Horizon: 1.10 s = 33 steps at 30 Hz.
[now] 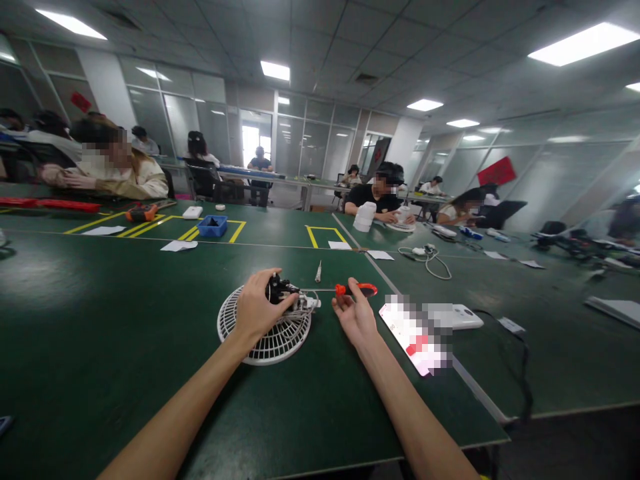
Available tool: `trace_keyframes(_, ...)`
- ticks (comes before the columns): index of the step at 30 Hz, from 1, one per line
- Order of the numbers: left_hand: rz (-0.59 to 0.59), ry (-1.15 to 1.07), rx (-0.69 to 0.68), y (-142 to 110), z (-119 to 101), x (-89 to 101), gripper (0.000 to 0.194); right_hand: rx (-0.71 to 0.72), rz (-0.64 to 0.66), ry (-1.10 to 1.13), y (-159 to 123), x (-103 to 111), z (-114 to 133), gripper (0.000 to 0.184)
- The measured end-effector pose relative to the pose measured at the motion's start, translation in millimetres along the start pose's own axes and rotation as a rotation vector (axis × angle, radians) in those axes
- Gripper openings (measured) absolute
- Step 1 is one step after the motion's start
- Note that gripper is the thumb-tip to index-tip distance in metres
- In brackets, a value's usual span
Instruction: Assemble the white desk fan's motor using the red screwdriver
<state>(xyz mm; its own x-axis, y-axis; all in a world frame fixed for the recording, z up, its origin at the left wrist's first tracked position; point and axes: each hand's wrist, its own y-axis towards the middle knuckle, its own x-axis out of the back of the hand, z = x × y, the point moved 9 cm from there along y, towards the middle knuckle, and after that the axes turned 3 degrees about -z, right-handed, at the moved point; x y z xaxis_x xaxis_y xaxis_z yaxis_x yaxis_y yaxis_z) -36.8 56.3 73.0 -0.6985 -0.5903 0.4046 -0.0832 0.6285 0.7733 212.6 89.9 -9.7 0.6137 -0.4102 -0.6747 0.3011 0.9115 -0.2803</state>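
Observation:
A white round fan grille lies on the green table, with a dark fan motor and pale wires on top of it. My left hand is closed around the motor from the left side, thumb along its near edge. In my right hand is a screwdriver with a red and black handle, its thin shaft pointing left toward the motor. Whether the tip touches a screw is too small to tell. Beyond them a small clear-handled screwdriver lies on the table.
Right of my right hand lie a lit phone and a white device with a dark cable. Farther off are a blue bin, paper slips, an orange-black tool and a coiled white cord. A co-worker sits across, handling white parts.

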Motion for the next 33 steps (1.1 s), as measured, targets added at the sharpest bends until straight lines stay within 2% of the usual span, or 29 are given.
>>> trace_keyframes(5, -0.003, 0.002, 0.000, 0.3, -1.9, 1.8, 0.051, -0.019, 0.008, 0.006, 0.8, -1.0, -3.7, 0.032)
trace_keyframes(9, 0.000, -0.001, -0.006, 0.5, -2.9, 2.5, 0.049, -0.003, 0.012, 0.013, 2.3, -1.9, -1.7, 0.023)
trace_keyframes(14, 0.004, 0.004, -0.015, 1.0, -2.3, 1.7, 0.050, -0.051, 0.037, 0.041, -0.2, -5.5, -3.9, 0.013)
trace_keyframes(20, 0.002, 0.000, -0.036, 0.8, -2.9, 1.0, 0.048, -0.062, -0.007, 0.008, 1.8, 1.1, -7.8, 0.019)
trace_keyframes(25, 0.007, 0.009, -0.044, 0.1, -1.6, -0.4, 0.049, -0.018, 0.025, 0.031, 2.6, -1.8, -2.5, 0.017)
trace_keyframes(30, 0.009, 0.010, -0.049, 0.5, -2.2, -0.4, 0.048, -0.098, 0.043, 0.040, -0.3, -5.5, -7.1, 0.007)
trace_keyframes(33, 0.007, 0.008, -0.048, 1.0, -3.4, 0.0, 0.047, -0.079, 0.013, 0.025, 0.4, -2.0, -6.4, 0.013)
